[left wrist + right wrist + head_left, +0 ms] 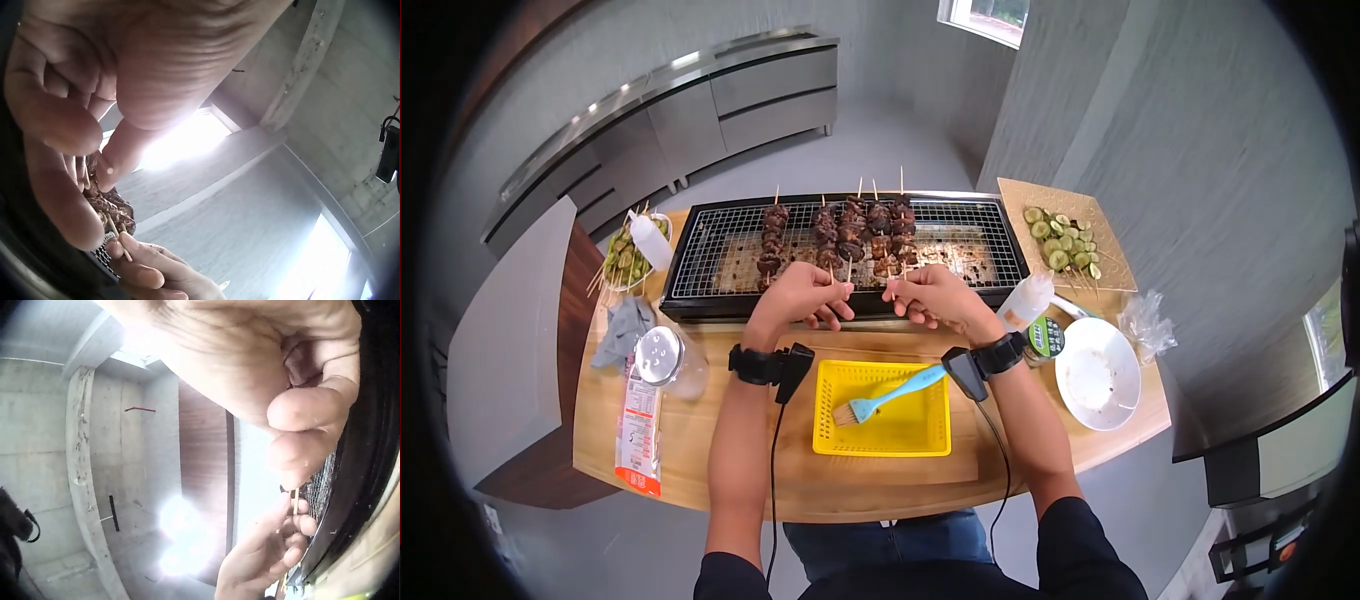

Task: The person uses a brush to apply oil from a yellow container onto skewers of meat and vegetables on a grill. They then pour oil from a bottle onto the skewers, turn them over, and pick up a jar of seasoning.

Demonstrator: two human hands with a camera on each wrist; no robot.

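Several browned meat skewers [773,240] lie across the wire rack of a black grill [700,235], their sticks pointing toward the person. At the grill's near edge my left hand [805,295] pinches the near stick ends of the middle skewers [853,225] between thumb and fingers. A short distance to its right, my right hand [940,298] pinches stick ends of the rightmost skewers [903,228]. In the left wrist view, thin wooden sticks [113,226] run to the right hand's fingertips [129,242]. The leftmost skewer lies untouched beside the left hand.
A yellow basket [830,446] holding a blue basting brush [900,390] sits before the grill. Right: squeeze bottle [1028,300], green-lidded jar [1045,338], white bowl [1098,375], sliced green vegetable skewers [1060,240] on a board. Left: vegetable skewers [625,262], squeeze bottle [650,240], cloth [622,335], shaker jar [670,362], packet [638,430].
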